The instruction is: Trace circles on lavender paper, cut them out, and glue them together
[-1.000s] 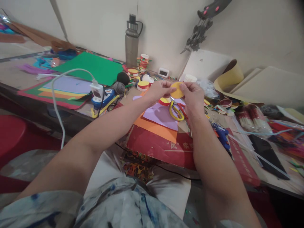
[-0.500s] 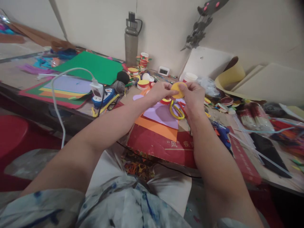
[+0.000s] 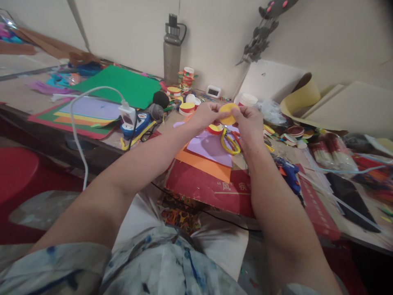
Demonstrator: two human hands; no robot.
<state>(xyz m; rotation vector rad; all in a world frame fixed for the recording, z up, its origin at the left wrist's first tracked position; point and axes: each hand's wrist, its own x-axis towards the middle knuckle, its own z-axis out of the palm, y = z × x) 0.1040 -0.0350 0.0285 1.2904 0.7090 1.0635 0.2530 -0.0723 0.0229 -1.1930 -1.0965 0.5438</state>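
A round yellow paper disc is held up over the table between both hands. My left hand pinches its left edge, fingers closed. On the other side, the thumb and fingers of my right hand grip its right edge. Just below lie scissors with yellow handles, resting by sheets of purple paper and orange paper. A small red-rimmed drum-like piece with a yellow top sits under the hands, partly hidden.
A red cardboard sheet covers the front edge. Behind stand a grey water bottle and a small clock. Green paper and a power strip with a white plug lie left. To the right are a blue glue gun and a black phone-like slab.
The yellow disc has tilted a little, showing a wider face. Both hands keep their hold on it, and the whole view has shifted slightly.
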